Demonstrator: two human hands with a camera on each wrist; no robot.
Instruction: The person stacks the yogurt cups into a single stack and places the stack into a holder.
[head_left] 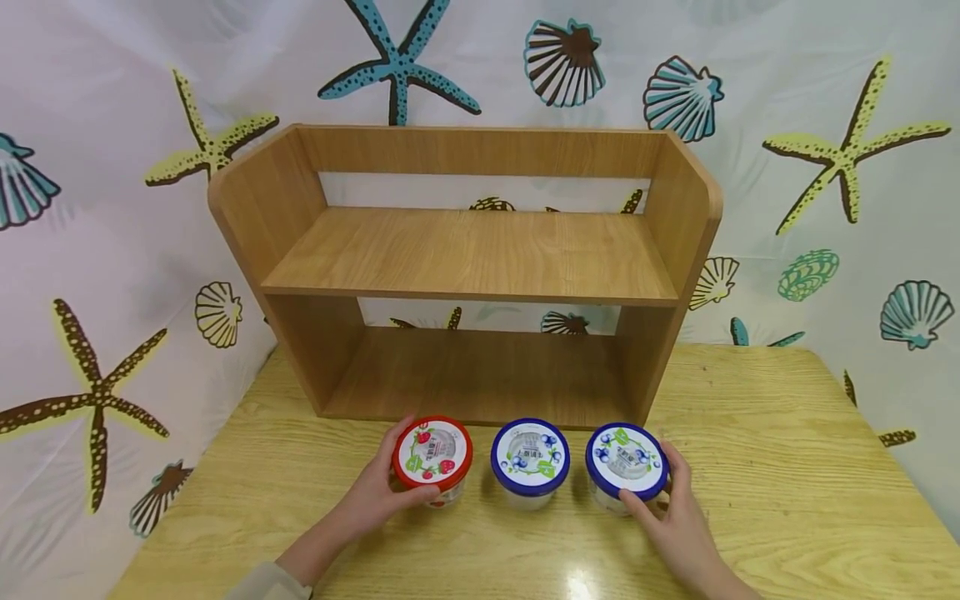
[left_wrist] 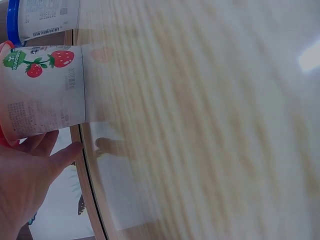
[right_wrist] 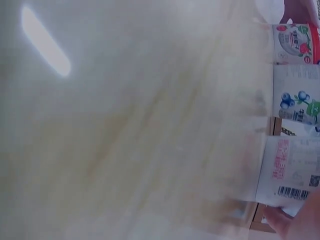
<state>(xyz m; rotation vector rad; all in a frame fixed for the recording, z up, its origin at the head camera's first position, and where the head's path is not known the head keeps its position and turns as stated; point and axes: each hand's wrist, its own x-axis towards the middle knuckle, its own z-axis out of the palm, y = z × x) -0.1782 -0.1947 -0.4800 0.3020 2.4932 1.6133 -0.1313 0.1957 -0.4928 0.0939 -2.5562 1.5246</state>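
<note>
Three lidded tubs stand in a row on the table. The red-lidded tub (head_left: 432,452) with strawberries is on the left, and my left hand (head_left: 381,492) curves round its left side, thumb at the front. In the middle is a blue-lidded tub (head_left: 530,457) that neither hand touches. My right hand (head_left: 678,525) grips the right blue-lidded tub (head_left: 627,458), which looks slightly tilted. In the left wrist view the left hand (left_wrist: 30,170) is beside the strawberry tub (left_wrist: 45,95); in the right wrist view fingers of the right hand (right_wrist: 300,220) meet the barcoded tub (right_wrist: 287,170).
A two-tier wooden shelf (head_left: 472,296) stands directly behind the tubs, its side panels rising left and right. Bare wooden tabletop (head_left: 795,467) extends to the right of it. A patterned cloth (head_left: 847,250) hangs behind and at both sides.
</note>
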